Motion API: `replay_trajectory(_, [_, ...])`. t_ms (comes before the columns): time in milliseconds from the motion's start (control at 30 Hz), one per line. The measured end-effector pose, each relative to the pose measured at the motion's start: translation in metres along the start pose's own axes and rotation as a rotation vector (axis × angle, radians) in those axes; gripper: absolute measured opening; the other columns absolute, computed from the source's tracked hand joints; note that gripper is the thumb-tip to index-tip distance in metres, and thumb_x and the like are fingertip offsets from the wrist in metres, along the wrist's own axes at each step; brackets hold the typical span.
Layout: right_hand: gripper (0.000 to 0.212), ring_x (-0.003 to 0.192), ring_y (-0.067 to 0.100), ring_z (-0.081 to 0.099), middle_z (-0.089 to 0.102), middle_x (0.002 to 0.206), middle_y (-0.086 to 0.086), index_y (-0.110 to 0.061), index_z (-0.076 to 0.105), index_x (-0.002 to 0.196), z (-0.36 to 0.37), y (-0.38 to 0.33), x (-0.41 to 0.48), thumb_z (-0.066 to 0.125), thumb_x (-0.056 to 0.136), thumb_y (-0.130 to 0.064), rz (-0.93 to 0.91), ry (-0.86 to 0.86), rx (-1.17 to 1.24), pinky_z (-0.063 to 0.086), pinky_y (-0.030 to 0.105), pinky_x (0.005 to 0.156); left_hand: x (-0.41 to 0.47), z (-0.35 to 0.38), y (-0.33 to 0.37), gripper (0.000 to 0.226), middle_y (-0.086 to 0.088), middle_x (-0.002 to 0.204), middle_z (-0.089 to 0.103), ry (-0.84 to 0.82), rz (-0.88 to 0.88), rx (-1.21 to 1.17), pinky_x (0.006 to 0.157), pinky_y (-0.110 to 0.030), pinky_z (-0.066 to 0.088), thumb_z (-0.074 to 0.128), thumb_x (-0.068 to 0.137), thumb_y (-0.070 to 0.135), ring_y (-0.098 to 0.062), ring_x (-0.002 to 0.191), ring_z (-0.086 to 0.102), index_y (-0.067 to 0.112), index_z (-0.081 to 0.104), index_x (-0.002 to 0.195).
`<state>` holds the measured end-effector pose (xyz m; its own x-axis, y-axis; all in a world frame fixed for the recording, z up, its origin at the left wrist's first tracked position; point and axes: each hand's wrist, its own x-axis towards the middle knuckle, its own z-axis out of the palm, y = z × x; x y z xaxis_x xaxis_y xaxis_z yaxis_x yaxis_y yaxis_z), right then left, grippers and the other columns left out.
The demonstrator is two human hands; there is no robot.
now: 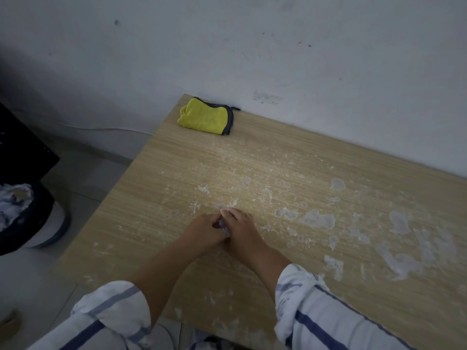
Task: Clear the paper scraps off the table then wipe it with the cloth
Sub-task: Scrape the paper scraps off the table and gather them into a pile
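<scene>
The table (141,223) was a pale laminate slab with a fine, straight wood grain, its long far edge pushed against a scuffed white wall (278,46). At the table's far left corner lay the cloth (204,116), a plush yellow piece with a dark grey stitched border, folded over itself into a soft lump just short of the wall.

The paper scraps (317,219) clung flat to the table's middle and right half. They were whitish, ragged, pulpy-looking patches, some broad and blotchy, others thin flakes and streaks, with finer crumbs scattered toward the table's near edge.

Both hands met at the middle of the table, toward its left side. The left hand (204,229) had its fingers curled inward around a small grey wad (225,230), crumpled and soft-edged, held against the heel of the other hand. The right hand (243,232) reached forward with its fingers (228,212) bent down onto the table surface at a small white flake. Whether they pinched it or only pressed on it could not be told. Rolled white sleeves (310,314) with blue stripes covered both forearms above the wrists.

On the tiled floor left of the table stood a round bin (38,223) lined with a dark bag, holding crumpled white paper.
</scene>
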<state>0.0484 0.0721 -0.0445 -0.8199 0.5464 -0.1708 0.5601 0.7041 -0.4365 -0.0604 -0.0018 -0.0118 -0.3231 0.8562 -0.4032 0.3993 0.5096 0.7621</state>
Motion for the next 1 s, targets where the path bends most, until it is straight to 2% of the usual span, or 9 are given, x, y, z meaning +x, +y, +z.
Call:
replay_trajectory(100, [0.063,0.137,0.031,0.023,0.026,0.152,0.012,-0.011,0.026,0.145,-0.001,0.001,0.0,0.055,0.089,-0.017,-0.007,0.007,-0.004,0.018,0.04,0.114,0.004,0.003,0.0,0.02,-0.005,0.08,0.066,0.032,0.006,0.12,0.055,-0.02,0.042,0.056,0.083,0.02,-0.017,0.068,0.061,0.014,0.066,0.099])
replay_trajectory(233, [0.065,0.137,0.034,0.021,0.024,0.153,0.012,-0.013,0.023,0.146,-0.002,0.004,-0.003,0.055,0.09,-0.019,-0.026,-0.018,-0.008,0.019,0.043,0.115,0.009,0.009,-0.003,0.023,-0.007,0.097,0.066,0.147,-0.022,0.202,0.052,-0.012,0.033,0.049,0.089,0.013,-0.014,0.074,0.058,0.016,0.066,0.106])
replay_trajectory(300, [0.06,0.135,0.037,0.025,0.027,0.152,0.014,-0.012,0.027,0.145,0.002,0.005,-0.005,0.053,0.091,-0.016,-0.034,0.014,0.0,0.022,0.045,0.114,0.008,0.012,0.0,0.021,-0.005,0.094,0.067,0.186,-0.037,0.183,0.051,-0.01,0.032,0.049,0.091,0.012,-0.01,0.069,0.054,0.014,0.065,0.105])
replay_trajectory(433, [0.046,0.127,0.036,0.036,0.04,0.145,0.015,-0.011,0.039,0.14,0.008,0.003,-0.009,0.048,0.094,-0.01,-0.052,0.093,0.008,0.029,0.039,0.107,0.006,0.018,-0.001,0.016,0.005,0.079,0.06,0.273,-0.14,0.055,0.053,-0.017,0.035,0.054,0.088,0.015,-0.005,0.066,0.052,0.015,0.061,0.102])
replay_trajectory(567, [0.03,0.104,0.024,0.049,0.061,0.118,0.007,-0.013,0.058,0.121,0.011,0.005,-0.011,0.049,0.092,-0.012,-0.095,0.188,0.052,0.033,0.028,0.088,0.003,0.018,-0.002,0.011,0.007,0.08,0.063,0.242,-0.156,-0.006,0.056,-0.018,0.037,0.057,0.085,0.015,-0.006,0.072,0.056,0.019,0.058,0.096])
replay_trajectory(667, [0.016,0.083,0.023,0.049,0.061,0.09,0.007,-0.01,0.064,0.095,0.008,0.007,-0.011,0.051,0.085,-0.011,-0.1,0.182,0.076,0.027,0.023,0.074,0.001,0.015,0.0,0.015,0.009,0.079,0.063,0.188,-0.128,-0.01,0.056,-0.016,0.036,0.061,0.083,0.015,-0.006,0.074,0.057,0.026,0.057,0.092])
replay_trajectory(733, [0.015,0.076,0.021,0.052,0.063,0.082,0.008,-0.009,0.068,0.086,-0.001,0.008,-0.007,0.055,0.082,-0.013,-0.08,0.166,0.148,0.027,0.021,0.071,0.002,0.014,-0.001,0.018,0.007,0.083,0.065,0.157,-0.128,-0.018,0.058,-0.017,0.037,0.062,0.082,0.016,-0.008,0.077,0.059,0.024,0.058,0.098])
replay_trajectory(900, [0.02,0.088,0.018,0.059,0.064,0.106,0.004,-0.014,0.07,0.1,-0.032,0.014,0.003,0.056,0.088,-0.008,0.327,0.119,0.458,0.041,0.019,0.067,0.0,0.017,0.008,0.04,-0.005,0.106,0.063,0.074,-0.107,0.11,0.073,-0.025,0.045,0.061,0.081,0.018,-0.018,0.092,0.059,0.014,0.055,0.121])
replay_trajectory(1000, [0.017,0.09,0.014,0.059,0.066,0.109,0.002,-0.018,0.07,0.097,-0.04,0.021,-0.002,0.058,0.088,-0.01,0.434,0.151,0.578,0.046,0.021,0.073,-0.002,0.026,0.022,0.043,-0.002,0.11,0.051,-0.089,-0.019,0.341,0.078,-0.025,0.042,0.063,0.08,0.024,-0.022,0.105,0.054,0.01,0.052,0.119])
